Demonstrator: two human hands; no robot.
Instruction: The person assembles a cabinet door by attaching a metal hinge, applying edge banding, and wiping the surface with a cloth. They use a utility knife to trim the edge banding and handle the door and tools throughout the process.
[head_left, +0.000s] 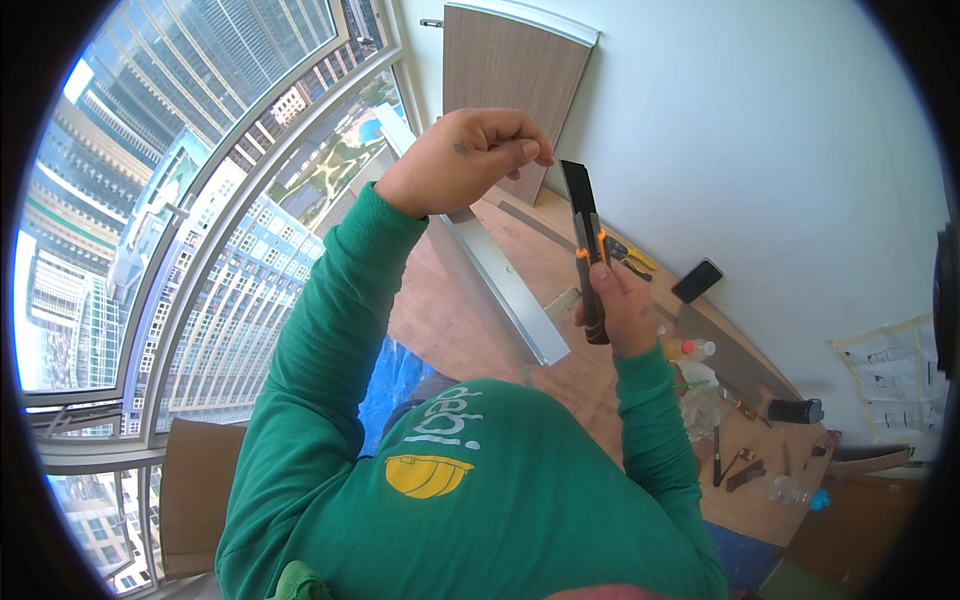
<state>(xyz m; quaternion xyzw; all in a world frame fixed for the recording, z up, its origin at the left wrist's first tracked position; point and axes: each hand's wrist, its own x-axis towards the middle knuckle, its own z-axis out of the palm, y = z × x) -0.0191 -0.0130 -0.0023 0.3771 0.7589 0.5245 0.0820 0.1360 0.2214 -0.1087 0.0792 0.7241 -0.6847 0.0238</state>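
My right hand (626, 305) is closed around the handle of a black utility knife (588, 225) with orange parts. Its long, flat dark end points up and slightly left. My left hand (478, 152) is raised just left of that end, fingers curled and thumb against them, apart from the knife. Whatever those fingertips may pinch is too small or hidden to see. Below both hands, a long pale metal channel (505, 290) lies slantwise on the wooden work surface (440, 300).
Yellow-handled pliers (632, 258) and a phone (697, 281) lie along the wall side. Bottles, a dark cylinder (795, 411) and several small tools spread at the right. A wood-grain panel (510, 90) leans against the wall. Tall windows (220, 200) fill the left; a cardboard piece (200, 495) stands below.
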